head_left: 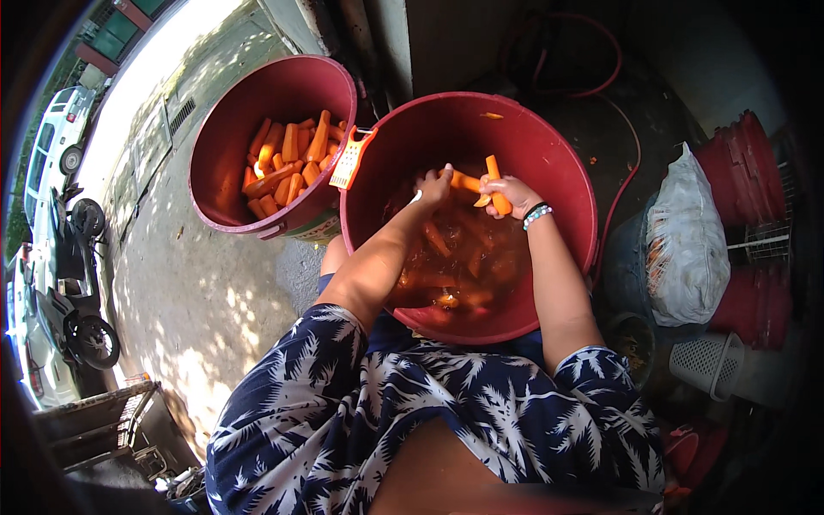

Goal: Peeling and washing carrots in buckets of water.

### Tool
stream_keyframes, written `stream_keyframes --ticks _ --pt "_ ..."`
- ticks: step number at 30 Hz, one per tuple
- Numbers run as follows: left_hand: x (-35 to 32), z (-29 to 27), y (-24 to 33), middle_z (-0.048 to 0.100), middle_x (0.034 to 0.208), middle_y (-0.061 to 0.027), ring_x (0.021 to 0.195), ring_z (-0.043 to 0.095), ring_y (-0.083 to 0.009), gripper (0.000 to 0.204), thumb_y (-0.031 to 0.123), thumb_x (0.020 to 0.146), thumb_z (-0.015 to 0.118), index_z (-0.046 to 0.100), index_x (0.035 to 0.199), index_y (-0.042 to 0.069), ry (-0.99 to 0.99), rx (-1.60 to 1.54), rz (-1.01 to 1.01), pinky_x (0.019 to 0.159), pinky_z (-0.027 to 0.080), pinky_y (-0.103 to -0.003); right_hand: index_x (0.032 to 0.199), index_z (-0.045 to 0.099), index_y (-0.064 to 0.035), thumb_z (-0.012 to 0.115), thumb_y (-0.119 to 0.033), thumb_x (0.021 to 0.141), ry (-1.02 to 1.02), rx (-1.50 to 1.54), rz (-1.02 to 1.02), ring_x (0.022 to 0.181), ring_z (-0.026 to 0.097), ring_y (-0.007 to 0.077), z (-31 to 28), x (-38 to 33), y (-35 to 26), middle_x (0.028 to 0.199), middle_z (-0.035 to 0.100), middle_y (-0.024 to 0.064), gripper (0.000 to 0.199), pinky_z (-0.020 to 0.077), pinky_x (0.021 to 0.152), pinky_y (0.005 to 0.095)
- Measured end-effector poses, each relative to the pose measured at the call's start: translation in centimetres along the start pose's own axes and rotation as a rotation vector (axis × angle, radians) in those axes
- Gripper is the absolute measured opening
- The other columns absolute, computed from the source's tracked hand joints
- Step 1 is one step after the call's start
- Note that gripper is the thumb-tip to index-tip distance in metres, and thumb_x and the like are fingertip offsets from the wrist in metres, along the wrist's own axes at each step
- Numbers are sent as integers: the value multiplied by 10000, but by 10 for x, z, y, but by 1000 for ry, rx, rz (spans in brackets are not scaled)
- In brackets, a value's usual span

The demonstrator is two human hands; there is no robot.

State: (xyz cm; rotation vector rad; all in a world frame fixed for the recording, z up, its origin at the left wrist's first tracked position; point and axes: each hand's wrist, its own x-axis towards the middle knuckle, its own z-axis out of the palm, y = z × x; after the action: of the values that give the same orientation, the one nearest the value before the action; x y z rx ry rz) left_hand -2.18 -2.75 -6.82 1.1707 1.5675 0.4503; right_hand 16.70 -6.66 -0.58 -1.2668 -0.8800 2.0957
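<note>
A large red tub [573, 163] stands between my knees, with brownish water and several carrots [436, 239] in it. Over the water, my left hand [433, 185] is closed round one end of an orange carrot [464, 181]. Close beside it, my right hand [517, 194] grips peeled carrots [501, 203], one of them pointing up out of the fist. My fingers partly hide these pieces, so I cannot tell exactly how many it holds. An orange-and-white grater [352, 160] hangs on the tub's left rim.
To the left, a second red tub [213, 154] holds several peeled carrots [290, 159]. At the right stand a filled white sack [687, 245], a white perforated basket [705, 365] and red containers [742, 172]. A red hose [620, 64] runs behind. Parked vehicles [56, 154] line the far left.
</note>
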Motion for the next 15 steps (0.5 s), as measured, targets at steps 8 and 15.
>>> stream_keyframes --ticks 8,15 --pt "-25 -32 46 528 980 -110 866 555 -245 346 142 857 567 388 1153 142 -520 -1129 163 773 489 -408 847 532 -59 603 -114 773 -282 -257 -52 481 528 135 36 -40 5 780 544 69 116 451 481 240" --pt "-31 -33 49 512 924 -75 790 556 -207 548 -75 727 633 375 1146 166 -490 -1017 405 676 509 -341 1101 512 3 559 -131 750 120 -350 -94 474 540 134 -7 -42 -5 934 612 141 378 445 426 259"
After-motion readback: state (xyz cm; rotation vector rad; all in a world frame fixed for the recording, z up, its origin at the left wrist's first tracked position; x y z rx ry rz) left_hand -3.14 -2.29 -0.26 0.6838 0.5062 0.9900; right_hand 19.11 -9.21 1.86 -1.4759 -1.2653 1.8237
